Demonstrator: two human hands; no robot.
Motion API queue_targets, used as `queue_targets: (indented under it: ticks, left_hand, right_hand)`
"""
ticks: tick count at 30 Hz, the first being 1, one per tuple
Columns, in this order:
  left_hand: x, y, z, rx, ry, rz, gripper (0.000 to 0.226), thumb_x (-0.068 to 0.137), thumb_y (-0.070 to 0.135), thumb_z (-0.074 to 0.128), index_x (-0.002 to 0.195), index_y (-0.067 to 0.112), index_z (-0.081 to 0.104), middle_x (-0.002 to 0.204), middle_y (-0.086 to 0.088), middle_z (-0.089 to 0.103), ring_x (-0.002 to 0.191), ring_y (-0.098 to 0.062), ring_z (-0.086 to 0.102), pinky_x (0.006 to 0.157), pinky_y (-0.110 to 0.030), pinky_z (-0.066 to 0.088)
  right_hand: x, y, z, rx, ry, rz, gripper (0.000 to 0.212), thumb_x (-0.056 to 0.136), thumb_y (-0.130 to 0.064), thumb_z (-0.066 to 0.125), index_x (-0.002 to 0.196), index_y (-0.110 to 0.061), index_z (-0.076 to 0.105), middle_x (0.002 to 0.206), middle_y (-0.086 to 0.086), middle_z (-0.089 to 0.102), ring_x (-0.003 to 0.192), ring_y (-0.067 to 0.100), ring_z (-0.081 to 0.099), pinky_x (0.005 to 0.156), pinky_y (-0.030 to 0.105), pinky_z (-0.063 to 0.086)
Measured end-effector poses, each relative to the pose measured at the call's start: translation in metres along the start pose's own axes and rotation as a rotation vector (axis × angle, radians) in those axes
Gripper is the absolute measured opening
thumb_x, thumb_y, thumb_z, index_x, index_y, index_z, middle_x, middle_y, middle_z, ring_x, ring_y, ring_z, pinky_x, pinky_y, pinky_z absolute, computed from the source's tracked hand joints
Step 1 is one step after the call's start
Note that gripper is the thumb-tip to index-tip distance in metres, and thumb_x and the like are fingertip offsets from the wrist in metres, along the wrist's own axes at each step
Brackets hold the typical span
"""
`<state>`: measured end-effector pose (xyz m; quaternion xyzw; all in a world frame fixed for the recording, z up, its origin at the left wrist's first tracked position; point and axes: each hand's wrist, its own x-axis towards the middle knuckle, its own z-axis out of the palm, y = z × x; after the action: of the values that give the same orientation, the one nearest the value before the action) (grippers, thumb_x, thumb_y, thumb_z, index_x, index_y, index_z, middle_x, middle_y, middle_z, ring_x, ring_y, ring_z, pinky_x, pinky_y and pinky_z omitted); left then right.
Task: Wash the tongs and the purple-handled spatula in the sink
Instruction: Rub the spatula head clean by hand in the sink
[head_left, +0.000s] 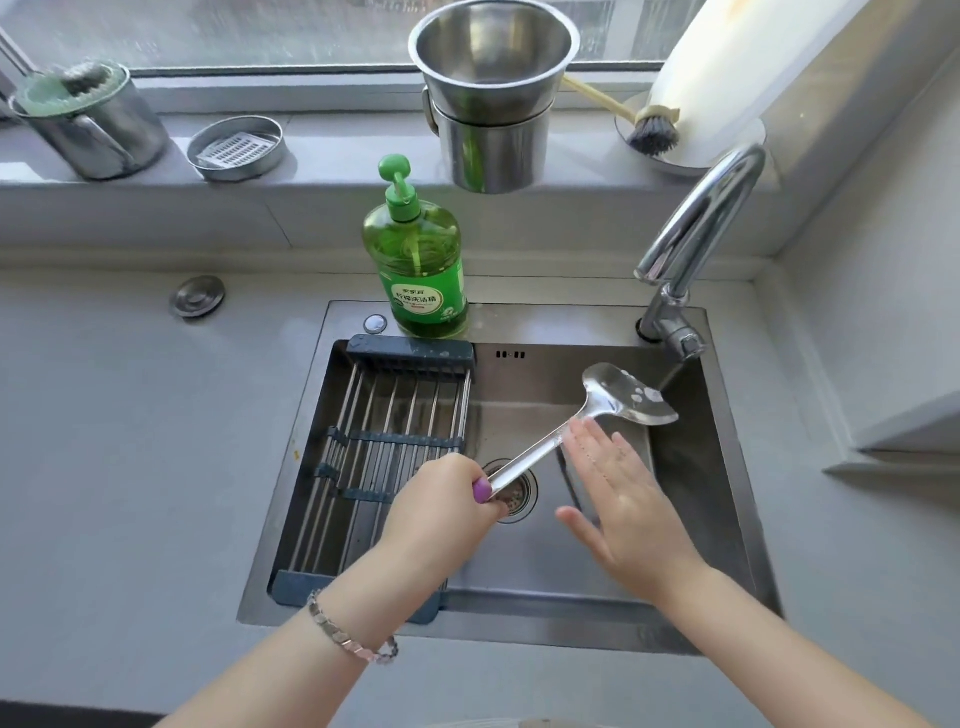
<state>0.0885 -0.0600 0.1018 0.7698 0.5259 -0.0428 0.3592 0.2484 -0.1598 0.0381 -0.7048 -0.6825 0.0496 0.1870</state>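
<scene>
While the left hand (447, 501) clamps curled fingers on its purple handle, the spatula (540, 449) slants far-right toward the faucet (701, 218); the right hand (621, 501), fingers straight, lies just beside its neck.

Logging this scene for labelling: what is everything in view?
spatula: one, silver with purple handle, over sink
sink: one, steel, in grey counter
drying rack: one, blue and steel, sink's left side
faucet: one, chrome, sink's right rear
soap bottle: one, green, sink's back rim
pots: two, steel, stacked on windowsill
mug: one, steel, sill's left
soap dish: one, steel, beside mug
brush: one, dark bristles, sill's right
paper roll: one, white, sill's right
left hand: grips purple handle
right hand: open, beside spatula's neck
</scene>
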Motion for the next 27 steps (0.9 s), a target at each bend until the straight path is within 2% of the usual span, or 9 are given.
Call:
queue_targets:
  ticks: [3, 6, 9, 12, 15, 17, 19, 23, 27]
  left_hand:
    - [-0.001, 0.003, 0.0, 0.09, 0.001, 0.031, 0.037, 0.083, 0.026, 0.061, 0.055, 0.018, 0.039, 0.054, 0.004, 0.041, 0.055, -0.02, 0.041, 0.05, -0.024, 0.033]
    - [-0.002, 0.008, -0.001, 0.082, 0.012, 0.081, 0.042, 0.083, 0.025, 0.061, 0.053, 0.017, 0.033, 0.053, 0.003, 0.037, 0.055, -0.021, 0.037, 0.048, -0.026, 0.027]
    - [0.002, 0.005, -0.002, 0.046, 0.044, 0.078, 0.039, 0.079, 0.019, 0.062, 0.052, 0.017, 0.034, 0.051, 0.003, 0.036, 0.05, -0.018, 0.034, 0.047, -0.026, 0.027]
    - [0.002, -0.004, 0.0, 0.03, 0.069, 0.066, 0.03, 0.081, 0.023, 0.064, 0.058, 0.012, 0.048, 0.053, 0.002, 0.045, 0.055, -0.023, 0.046, 0.053, -0.027, 0.039]
    - [0.003, -0.008, 0.002, 0.004, 0.109, 0.075, 0.026, 0.084, 0.026, 0.063, 0.068, 0.006, 0.06, 0.059, -0.003, 0.054, 0.061, -0.026, 0.053, 0.059, -0.029, 0.046]
    - [0.003, -0.007, 0.003, 0.008, 0.132, 0.083, 0.028, 0.085, 0.026, 0.062, 0.066, 0.006, 0.057, 0.057, -0.001, 0.05, 0.06, -0.025, 0.047, 0.057, -0.029, 0.04]
    - [0.001, -0.002, 0.004, 0.042, 0.129, 0.095, 0.034, 0.086, 0.026, 0.059, 0.058, 0.01, 0.047, 0.054, 0.001, 0.043, 0.06, -0.024, 0.042, 0.055, -0.027, 0.033]
    - [-0.007, 0.006, 0.011, 0.114, 0.109, 0.105, 0.044, 0.089, 0.026, 0.055, 0.052, 0.017, 0.031, 0.054, 0.003, 0.038, 0.063, -0.022, 0.04, 0.055, -0.027, 0.029]
    - [-0.007, 0.012, 0.014, 0.098, 0.072, 0.092, 0.038, 0.089, 0.025, 0.052, 0.055, 0.018, 0.036, 0.057, 0.002, 0.04, 0.067, -0.03, 0.047, 0.057, -0.027, 0.033]
  right_hand:
    - [0.02, -0.006, -0.007, 0.076, 0.045, -0.004, 0.072, 0.096, -0.056, 0.019, 0.142, -0.001, 0.028, 0.15, 0.01, 0.025, 0.143, 0.015, 0.012, 0.117, 0.028, 0.006]
    - [0.039, -0.017, -0.004, 0.017, -0.004, -0.088, 0.079, 0.094, -0.061, 0.012, 0.14, 0.0, 0.034, 0.147, 0.013, 0.034, 0.139, 0.023, 0.024, 0.115, 0.033, 0.009]
    - [0.028, -0.019, 0.004, -0.038, -0.046, -0.182, 0.071, 0.095, -0.058, 0.017, 0.138, -0.004, 0.032, 0.145, 0.012, 0.039, 0.138, 0.024, 0.023, 0.115, 0.035, 0.011]
    - [0.001, -0.018, 0.01, 0.136, 0.039, -0.155, 0.057, 0.098, -0.047, 0.03, 0.134, -0.004, 0.042, 0.144, 0.008, 0.041, 0.137, 0.019, 0.029, 0.114, 0.031, 0.022]
    - [-0.004, -0.033, 0.001, 0.687, 0.229, 0.388, 0.034, 0.092, -0.034, 0.053, 0.118, -0.014, 0.056, 0.119, -0.01, 0.058, 0.117, 0.01, 0.051, 0.101, 0.027, 0.041]
    - [0.014, -0.036, -0.009, 1.221, 0.248, 0.846, 0.029, 0.092, -0.022, 0.056, 0.119, -0.011, 0.054, 0.099, -0.004, 0.065, 0.099, 0.015, 0.063, 0.093, 0.029, 0.05]
    - [0.035, -0.029, -0.023, 1.532, 0.304, 1.057, 0.02, 0.095, -0.023, 0.05, 0.102, -0.005, 0.058, 0.088, 0.007, 0.067, 0.081, 0.018, 0.067, 0.078, 0.028, 0.057]
    - [0.06, -0.021, -0.039, 1.506, 0.464, 1.252, 0.027, 0.098, -0.022, 0.046, 0.08, -0.005, 0.058, 0.073, 0.008, 0.065, 0.054, 0.012, 0.066, 0.059, 0.022, 0.058]
    - [0.054, -0.046, -0.028, 1.489, 0.477, 1.279, 0.024, 0.098, -0.012, 0.037, 0.085, -0.003, 0.056, 0.068, 0.008, 0.066, 0.05, 0.011, 0.066, 0.05, 0.02, 0.054]
